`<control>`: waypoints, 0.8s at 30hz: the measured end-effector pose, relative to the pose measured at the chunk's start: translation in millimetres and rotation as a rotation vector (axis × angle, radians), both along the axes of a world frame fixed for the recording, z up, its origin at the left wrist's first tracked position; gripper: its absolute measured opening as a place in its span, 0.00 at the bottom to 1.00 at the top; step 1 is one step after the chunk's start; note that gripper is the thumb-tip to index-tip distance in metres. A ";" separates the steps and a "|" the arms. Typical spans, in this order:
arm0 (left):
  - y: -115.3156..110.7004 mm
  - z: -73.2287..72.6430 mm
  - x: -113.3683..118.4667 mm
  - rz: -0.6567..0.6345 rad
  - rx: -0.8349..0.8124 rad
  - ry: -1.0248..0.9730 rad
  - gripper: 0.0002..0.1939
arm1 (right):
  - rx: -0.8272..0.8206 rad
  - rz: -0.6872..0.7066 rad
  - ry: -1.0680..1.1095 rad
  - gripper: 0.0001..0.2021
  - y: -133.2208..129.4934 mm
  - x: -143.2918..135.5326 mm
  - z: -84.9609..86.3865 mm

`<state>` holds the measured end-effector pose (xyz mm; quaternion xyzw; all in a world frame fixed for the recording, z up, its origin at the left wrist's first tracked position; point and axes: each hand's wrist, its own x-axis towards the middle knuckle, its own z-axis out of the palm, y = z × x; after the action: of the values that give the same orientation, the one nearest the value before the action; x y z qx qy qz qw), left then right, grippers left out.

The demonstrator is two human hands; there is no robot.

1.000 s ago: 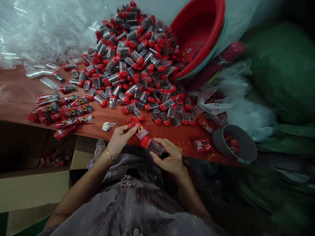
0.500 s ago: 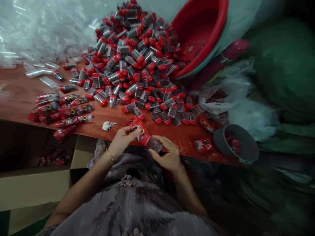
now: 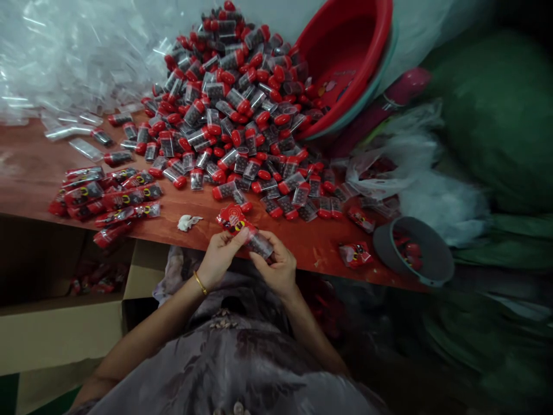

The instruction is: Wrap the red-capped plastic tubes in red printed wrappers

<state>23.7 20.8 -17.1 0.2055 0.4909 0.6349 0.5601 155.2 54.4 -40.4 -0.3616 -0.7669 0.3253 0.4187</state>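
Observation:
Near the table's front edge my left hand [image 3: 221, 256], with a gold bangle at the wrist, pinches a red printed plastic wrapper [image 3: 230, 217]. My right hand [image 3: 279, 265] is closed around a clear tube with dark contents [image 3: 261, 245], which meets the wrapper between both hands. How far the tube sits inside the wrapper is hidden by my fingers. Just beyond stands a large heap of red-capped clear tubes [image 3: 233, 109]. Wrapped packs [image 3: 125, 196] lie in a pile to the left, beside a crumpled white scrap [image 3: 189, 222].
Clear empty sleeves [image 3: 86, 63] are heaped at the back left. A tilted red basin [image 3: 345, 63] leans behind the tubes. On the right are a grey bowl [image 3: 384, 245] with red pieces and a plastic bag [image 3: 397, 167]. Below the left edge is an open cardboard box [image 3: 60, 328].
My right hand has moved left toward my left hand, bringing the tube and the wrapper closer together. More of the tube is now covered. The view has shifted slightly.

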 end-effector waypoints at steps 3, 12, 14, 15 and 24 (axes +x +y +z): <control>-1.9 0.4 0.0 -0.011 0.020 0.075 0.17 | -0.004 0.023 0.025 0.17 -4.0 -3.7 0.7; -1.5 3.3 4.7 0.028 0.021 0.009 0.19 | 0.024 -0.049 -0.058 0.16 -10.6 -7.4 6.4; 1.6 4.9 0.9 0.085 0.020 -0.023 0.19 | 0.083 -0.033 -0.081 0.17 -10.8 -8.1 6.8; 3.1 5.7 -0.9 0.072 0.017 -0.030 0.18 | 0.116 -0.030 -0.085 0.18 -11.3 -8.9 6.2; 6.3 5.9 13.5 -0.050 0.001 -0.064 0.17 | -0.066 -0.110 0.080 0.15 -18.9 -14.1 -4.3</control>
<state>37.2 27.1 -11.2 0.1975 0.4672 0.6272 0.5910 141.1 35.5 -44.7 -0.4038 -0.7173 0.3410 0.4540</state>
